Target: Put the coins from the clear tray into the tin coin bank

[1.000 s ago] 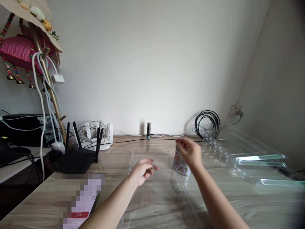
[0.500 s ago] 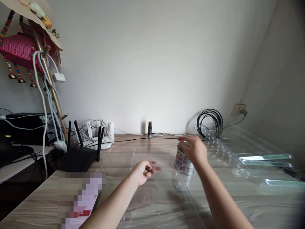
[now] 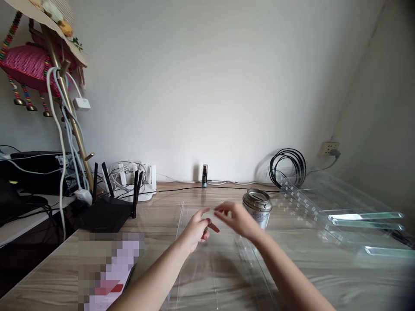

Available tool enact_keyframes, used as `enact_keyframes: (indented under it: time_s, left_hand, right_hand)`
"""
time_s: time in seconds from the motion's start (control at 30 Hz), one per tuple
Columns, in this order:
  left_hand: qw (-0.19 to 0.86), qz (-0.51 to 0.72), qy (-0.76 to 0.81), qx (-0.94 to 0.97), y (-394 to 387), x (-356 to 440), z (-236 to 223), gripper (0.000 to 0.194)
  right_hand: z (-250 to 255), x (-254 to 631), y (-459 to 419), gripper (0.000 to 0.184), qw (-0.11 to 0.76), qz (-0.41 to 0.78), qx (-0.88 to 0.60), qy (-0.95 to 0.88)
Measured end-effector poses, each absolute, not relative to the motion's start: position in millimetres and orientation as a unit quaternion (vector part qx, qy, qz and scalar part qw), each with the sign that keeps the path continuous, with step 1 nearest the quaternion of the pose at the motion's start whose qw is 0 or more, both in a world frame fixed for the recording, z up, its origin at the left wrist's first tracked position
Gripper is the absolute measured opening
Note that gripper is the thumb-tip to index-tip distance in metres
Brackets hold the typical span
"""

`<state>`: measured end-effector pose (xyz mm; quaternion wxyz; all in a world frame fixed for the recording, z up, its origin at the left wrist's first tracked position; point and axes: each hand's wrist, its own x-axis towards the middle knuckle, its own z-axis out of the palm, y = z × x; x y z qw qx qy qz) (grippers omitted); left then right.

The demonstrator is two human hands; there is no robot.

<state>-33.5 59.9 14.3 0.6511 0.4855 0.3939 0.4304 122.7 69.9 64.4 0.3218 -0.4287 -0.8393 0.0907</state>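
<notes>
Over the clear acrylic panel (image 3: 212,263), my left hand (image 3: 196,231) is half curled, thumb and fingers closed round a small coin-like piece that is mostly hidden. My right hand (image 3: 238,218) hovers just right of it, somewhat blurred. Its fingers reach toward the left fingertips, a little apart from them, and nothing shows in them. Behind the right wrist stands an upright round tin (image 3: 257,202) with a silvery lid that has a slot in its top. The forearm and hand cover part of the tin's patterned side.
A black router (image 3: 105,214) and a white router (image 3: 145,192) with cables stand at left. A small dark bottle (image 3: 204,175) is by the wall. Coiled black cable (image 3: 287,168) and clear acrylic pieces (image 3: 324,220) occupy the right. A pinkish, partly pixelated item (image 3: 118,268) lies front left.
My right hand has come off the tin's top and moved left and down beside my left hand, uncovering the lid. My left hand stays nearly in place, its fingers slightly shifted.
</notes>
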Motion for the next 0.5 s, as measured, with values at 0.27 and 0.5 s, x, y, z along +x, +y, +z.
enact_keyframes:
  time_s: [0.27,0.5]
  left_hand:
    - [0.777,0.424,0.351,0.306,67.9,-38.0,11.0,0.030]
    - [0.779,0.485,0.358,0.172,70.0,-42.5,9.3,0.041]
  right_hand:
    - [56.5,115.9,73.4,0.022,0.388,0.077,-0.440,-0.806]
    - [84.5,215.2,107.7,0.025,0.423,-0.135,-0.628,-0.640]
